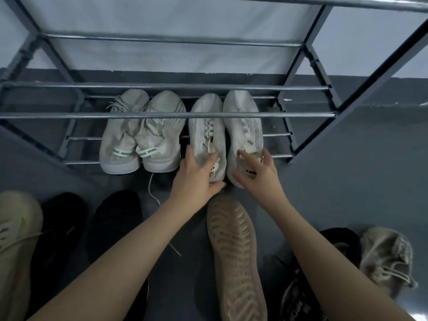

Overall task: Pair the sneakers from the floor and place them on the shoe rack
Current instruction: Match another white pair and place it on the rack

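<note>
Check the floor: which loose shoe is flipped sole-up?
The tan sneaker lying between the forearms: its ribbed outsole faces up, while the other floor shoes show their uppers.

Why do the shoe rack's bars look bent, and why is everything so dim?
Head view: the wide-angle lens bows the shoe rack bars toward the edges; light is dull and bluish, so the black sneakers lose detail; the right hand looks slightly soft.
</note>
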Demonstrator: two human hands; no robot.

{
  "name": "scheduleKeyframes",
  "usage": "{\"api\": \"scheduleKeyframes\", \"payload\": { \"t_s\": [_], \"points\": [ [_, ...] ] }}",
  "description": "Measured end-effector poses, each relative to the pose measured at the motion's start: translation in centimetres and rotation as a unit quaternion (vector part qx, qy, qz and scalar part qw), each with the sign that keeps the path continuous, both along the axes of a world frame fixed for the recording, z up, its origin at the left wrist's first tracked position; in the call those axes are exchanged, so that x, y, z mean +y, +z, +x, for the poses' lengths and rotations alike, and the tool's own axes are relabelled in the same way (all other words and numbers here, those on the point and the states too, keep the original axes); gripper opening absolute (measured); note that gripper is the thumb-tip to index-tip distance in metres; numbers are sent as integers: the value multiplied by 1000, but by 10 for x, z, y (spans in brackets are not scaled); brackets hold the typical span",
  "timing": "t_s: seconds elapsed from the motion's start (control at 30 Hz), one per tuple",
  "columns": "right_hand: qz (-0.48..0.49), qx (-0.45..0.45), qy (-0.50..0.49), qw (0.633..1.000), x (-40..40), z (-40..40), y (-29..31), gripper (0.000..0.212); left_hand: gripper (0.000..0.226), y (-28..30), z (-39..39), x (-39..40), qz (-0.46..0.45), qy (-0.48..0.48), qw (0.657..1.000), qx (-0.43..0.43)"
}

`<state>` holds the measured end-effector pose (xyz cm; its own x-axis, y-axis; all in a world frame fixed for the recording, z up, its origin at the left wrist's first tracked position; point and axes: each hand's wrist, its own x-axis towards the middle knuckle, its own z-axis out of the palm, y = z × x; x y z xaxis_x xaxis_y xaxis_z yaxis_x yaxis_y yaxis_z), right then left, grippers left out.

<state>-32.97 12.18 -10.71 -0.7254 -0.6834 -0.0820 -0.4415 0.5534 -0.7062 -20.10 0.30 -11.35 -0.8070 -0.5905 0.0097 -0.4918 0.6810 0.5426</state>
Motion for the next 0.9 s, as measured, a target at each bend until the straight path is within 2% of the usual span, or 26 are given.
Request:
{"api": "scheduleKeyframes", "payload": {
  "t_s": [0.1,0.2,0.27,0.37,0.57,0.77,0.9],
  "points": [
    [33,24,34,999,14,6,-9,69,77,-2,1,4,8,23,999,-22],
    [-3,3,29,1000,10,10,-15,73,74,-8,-3,4,42,40,998,7],
    [-19,-2,9,1000,8,10,-17,65,67,-15,0,3,47,41,997,45],
    [-34,64,2,997,10,9,-17,48,56,-21,6,3,65,39,991,106],
    [-107,112,-40,987,-3,-3,4,36,47,-11,-9,2,46,79,983,162],
    [-39,110,-37,993,-14,-14,5,40,48,-14,-16,-3,46,59,991,114],
    [-14,97,-42,994,-10,-12,-5,41,53,-14,-16,-1,24,87,991,96]
  ]
}}
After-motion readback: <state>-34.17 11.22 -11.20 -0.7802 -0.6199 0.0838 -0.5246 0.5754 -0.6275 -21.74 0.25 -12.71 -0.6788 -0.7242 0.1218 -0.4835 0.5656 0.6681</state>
